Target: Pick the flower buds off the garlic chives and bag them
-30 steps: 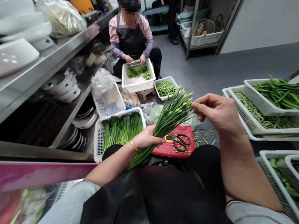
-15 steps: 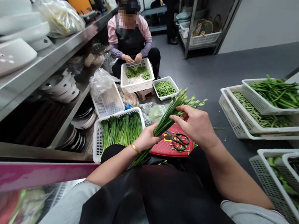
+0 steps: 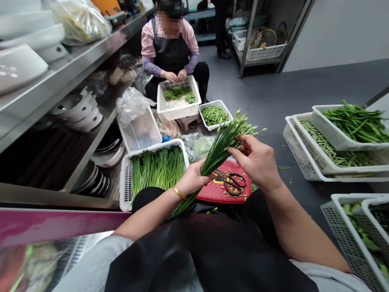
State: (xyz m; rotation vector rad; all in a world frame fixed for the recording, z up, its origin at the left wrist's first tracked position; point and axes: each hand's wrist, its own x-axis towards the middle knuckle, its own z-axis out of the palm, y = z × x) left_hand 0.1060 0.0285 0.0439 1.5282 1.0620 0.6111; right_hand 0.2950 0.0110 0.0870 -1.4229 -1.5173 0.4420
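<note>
A bunch of flowering chives (image 3: 218, 152), long green stalks with pale buds at the top, slants up in front of me. My left hand (image 3: 193, 179) is wrapped round its lower stalks. At the bud end, my right hand (image 3: 257, 162) has thumb and fingers closed on some of the stalks. Black-handled scissors (image 3: 235, 185) lie on a red textured surface (image 3: 212, 193) below, among scattered green bits. To the left, a white basket (image 3: 127, 181) holds more chive stalks (image 3: 158, 167) laid side by side.
Opposite sits a co-worker (image 3: 171, 47), hands over a white basket (image 3: 177, 113) of greens. A small basket of cut beans (image 3: 214, 115) stands beside it. Stacked baskets of green beans (image 3: 358, 125) are at right. A steel shelf (image 3: 96, 58) with dishes runs along the left.
My right hand has shifted slightly along the bud end, and the bunch's top has fanned out and tilted a little more upright. My left hand keeps its hold.
</note>
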